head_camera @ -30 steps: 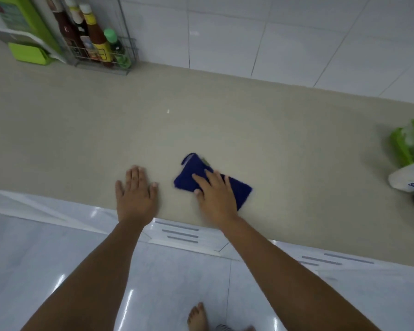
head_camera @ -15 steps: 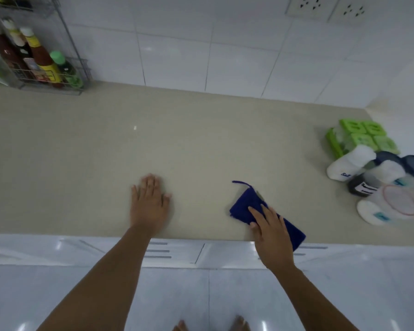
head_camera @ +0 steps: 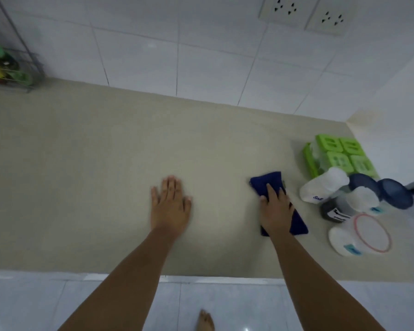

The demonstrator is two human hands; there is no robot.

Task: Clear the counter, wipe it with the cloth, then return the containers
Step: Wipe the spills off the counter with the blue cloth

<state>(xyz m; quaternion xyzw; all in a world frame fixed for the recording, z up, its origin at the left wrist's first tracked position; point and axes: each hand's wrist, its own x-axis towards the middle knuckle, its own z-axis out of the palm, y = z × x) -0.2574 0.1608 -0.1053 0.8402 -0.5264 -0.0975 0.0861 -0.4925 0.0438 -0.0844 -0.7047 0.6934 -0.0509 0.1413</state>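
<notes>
A folded dark blue cloth (head_camera: pixel 269 183) lies on the beige counter (head_camera: pixel 105 151), right of centre. My right hand (head_camera: pixel 276 209) presses flat on top of it, fingers pointing away from me. My left hand (head_camera: pixel 170 204) rests palm down on the bare counter with fingers spread, holding nothing. A cluster of containers stands at the right end: a green-lidded box set (head_camera: pixel 339 156), a white salt jar (head_camera: pixel 323 185) lying on its side, dark blue lids (head_camera: pixel 396 193), a dark jar (head_camera: pixel 332 211) and a clear tub with a red-rimmed lid (head_camera: pixel 366 234).
A wire rack with sauce bottles (head_camera: pixel 7 68) stands at the far left against the tiled wall. Two wall sockets (head_camera: pixel 304 15) sit above the counter. The side wall closes the counter at the right. White floor tiles and my bare foot (head_camera: pixel 204 321) lie below the front edge.
My right hand has slid the cloth to the right, close to the containers, and further from the front edge. My left hand stays flat on the counter. The view has shifted right.
</notes>
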